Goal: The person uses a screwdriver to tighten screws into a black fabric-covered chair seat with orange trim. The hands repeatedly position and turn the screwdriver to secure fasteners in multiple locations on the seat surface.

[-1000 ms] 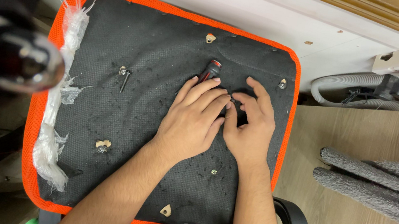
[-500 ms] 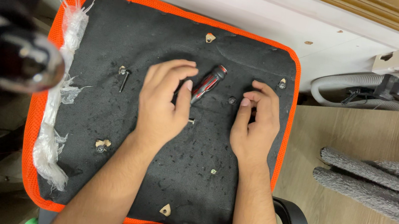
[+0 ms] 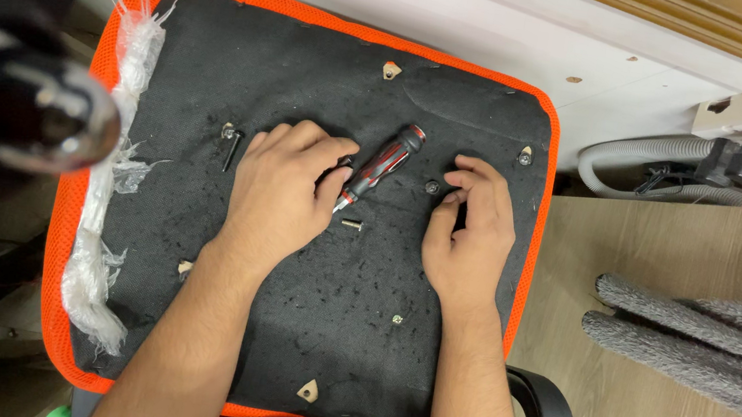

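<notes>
Black seat pad w/ orange rim; red-black screwdriver; grey rug.

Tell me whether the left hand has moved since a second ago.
Yes. The left hand has slid left, away from the right hand, toward the loose bolt on the black pad, uncovering the screwdriver.

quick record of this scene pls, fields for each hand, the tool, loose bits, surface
surface: black panel with orange mesh rim, lying flat, torn plastic wrap along its left edge
left hand: palm down on the panel, thumb beside the screwdriver tip, holding nothing
right hand: flat on the panel, fingertips at a small dark fastener
tool: red and black screwdriver, lying slanted between the hands
loose bits: short screw just below the tip; bolt left of the left hand
</notes>
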